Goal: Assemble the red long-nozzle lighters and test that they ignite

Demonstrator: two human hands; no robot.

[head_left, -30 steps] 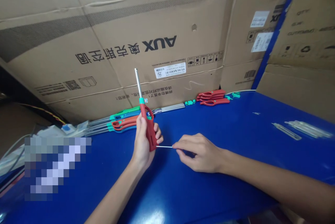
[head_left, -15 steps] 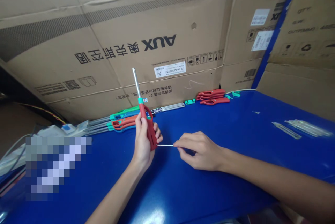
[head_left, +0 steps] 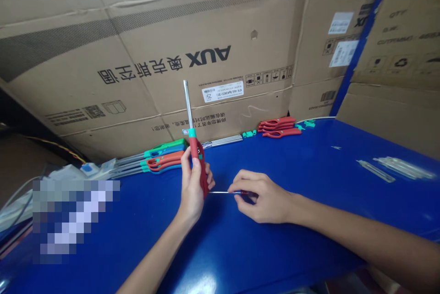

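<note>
My left hand (head_left: 193,188) is closed around the red handle of a long-necked gas lighter (head_left: 194,145). The lighter stands nearly upright, with a green collar and a silver tube pointing up. In my right hand (head_left: 263,195), thumb and fingers pinch a screwdriver (head_left: 222,192) with a thin metal shaft. Its handle is mostly hidden by the fingers. The shaft lies level, and its tip meets the lower end of the red handle; the exact contact point is hidden from view.
Assembled lighters (head_left: 161,161) in several colours lie at the left back. Metal tubes (head_left: 227,140), green collars (head_left: 250,133), red handle shells (head_left: 278,127) and green small parts (head_left: 309,123) line the cardboard wall (head_left: 144,24). Clear plastic pieces (head_left: 405,167) lie at the right on the blue table (head_left: 309,257).
The lighter has turned and shifted slightly right in my left hand, its tube tip moving right and up. My right hand has barely moved, and more of the screwdriver's handle shows.
</note>
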